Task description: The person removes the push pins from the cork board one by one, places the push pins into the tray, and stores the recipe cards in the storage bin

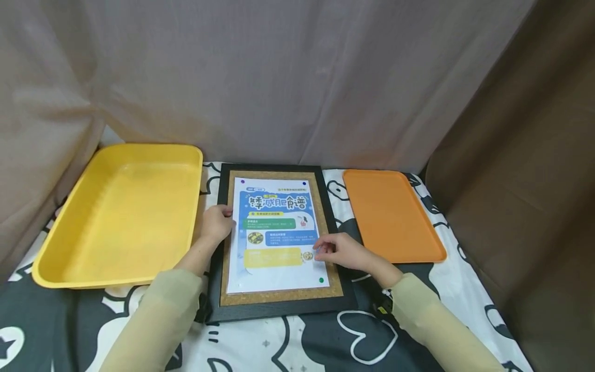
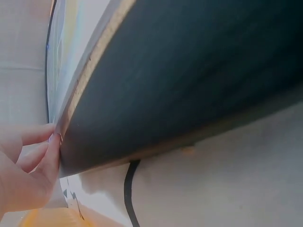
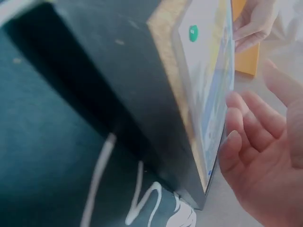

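Observation:
A printed sheet (image 1: 279, 279) with a blue heading lies on a cork board (image 1: 297, 296) in a black frame (image 1: 269, 310). A purple pin (image 1: 243, 182), a dark blue pin (image 1: 304, 183) and a green pin (image 1: 321, 280) sit at three of its corners. My left hand (image 1: 216, 223) has its fingertips bunched at the sheet's left edge. In the left wrist view they meet close to the board's edge; whether they pinch something small is unclear. Over the sheet's right side, my right hand (image 1: 341, 249) holds nothing visible, its fingers loosely bent.
A large yellow tray (image 1: 125, 217) stands left of the frame, and a flat orange tray (image 1: 390, 217) lies to its right. Beneath them spreads a black-and-white patterned cloth (image 1: 251, 343). A grey curtain (image 1: 279, 77) hangs behind, with a brown one (image 1: 525, 181) at right.

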### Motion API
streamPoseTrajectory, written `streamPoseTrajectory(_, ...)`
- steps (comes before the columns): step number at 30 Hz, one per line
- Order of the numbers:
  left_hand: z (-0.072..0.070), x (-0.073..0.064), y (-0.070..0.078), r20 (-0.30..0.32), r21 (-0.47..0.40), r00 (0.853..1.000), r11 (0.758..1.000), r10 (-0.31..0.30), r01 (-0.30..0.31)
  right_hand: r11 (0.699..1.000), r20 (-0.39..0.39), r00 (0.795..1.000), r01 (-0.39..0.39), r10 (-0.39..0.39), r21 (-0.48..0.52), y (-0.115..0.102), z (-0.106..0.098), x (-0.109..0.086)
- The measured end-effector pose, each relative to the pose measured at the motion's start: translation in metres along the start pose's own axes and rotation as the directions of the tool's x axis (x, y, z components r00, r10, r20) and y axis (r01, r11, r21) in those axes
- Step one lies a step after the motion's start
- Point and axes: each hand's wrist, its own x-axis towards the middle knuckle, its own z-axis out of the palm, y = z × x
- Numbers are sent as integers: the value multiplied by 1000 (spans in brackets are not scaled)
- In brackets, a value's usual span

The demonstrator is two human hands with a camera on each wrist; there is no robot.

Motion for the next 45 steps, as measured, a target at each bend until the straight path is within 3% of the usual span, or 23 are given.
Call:
streamPoseTrajectory(5, -3, 4, -3, 9, -15, 1000, 1000, 13, -13, 999, 144, 989, -30, 33, -20, 6, 5, -7)
streamPoseTrajectory(8, -5, 6, -4, -1, -27, 1000, 999, 26, -26, 999, 185, 982, -30, 35, -33, 7, 7, -10)
streamPoseTrajectory(13, -7, 7, -3, -14, -31, 1000, 999, 24, -24, 999, 197, 980, 5, 6, -53, 6, 9, -11)
streamPoseTrajectory(31, -5, 7, -2, -3, -59, 1000, 998, -24, 24, 988, 255, 964, -40, 78, -149, -7, 9, -4)
streamPoseTrajectory(45, -2, 5, -5, -8, -56, 999, 998, -36, 36, 988, 358, 927, -65, 111, -139, -12, 6, 1)
